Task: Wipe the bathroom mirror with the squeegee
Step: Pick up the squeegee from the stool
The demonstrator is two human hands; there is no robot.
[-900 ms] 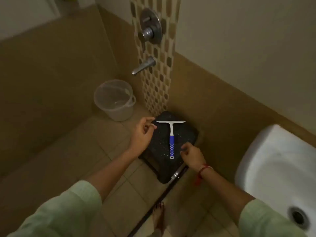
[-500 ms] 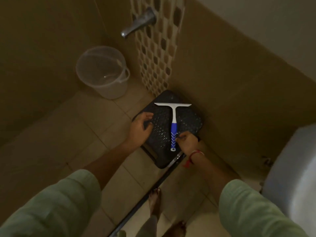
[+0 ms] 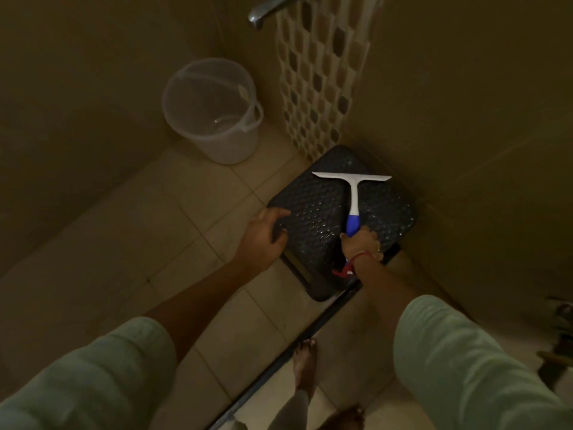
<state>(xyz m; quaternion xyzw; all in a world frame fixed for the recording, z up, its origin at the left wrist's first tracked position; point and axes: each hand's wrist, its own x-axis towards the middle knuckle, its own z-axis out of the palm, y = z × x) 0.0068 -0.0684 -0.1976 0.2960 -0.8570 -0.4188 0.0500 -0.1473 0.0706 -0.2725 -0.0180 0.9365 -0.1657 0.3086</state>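
Observation:
A squeegee (image 3: 353,193) with a white blade and a blue-and-white handle lies on a black plastic stool (image 3: 316,218) in the corner of the shower floor. My right hand (image 3: 361,245) is closed around the blue end of the handle. My left hand (image 3: 263,235) grips the stool's left edge, fingers curled over it. No mirror is in view.
A translucent bucket (image 3: 214,110) stands on the tiled floor to the left, under a metal spout (image 3: 266,9). Brown tiled walls close in on the left and right. A dark floor strip (image 3: 310,333) runs diagonally below the stool, with my bare feet (image 3: 305,364) behind it.
The view has tilted down and closer; the sink has left the frame. My right hand went from beside the handle to closed around it. My left hand moved from the blade's end to the stool's edge.

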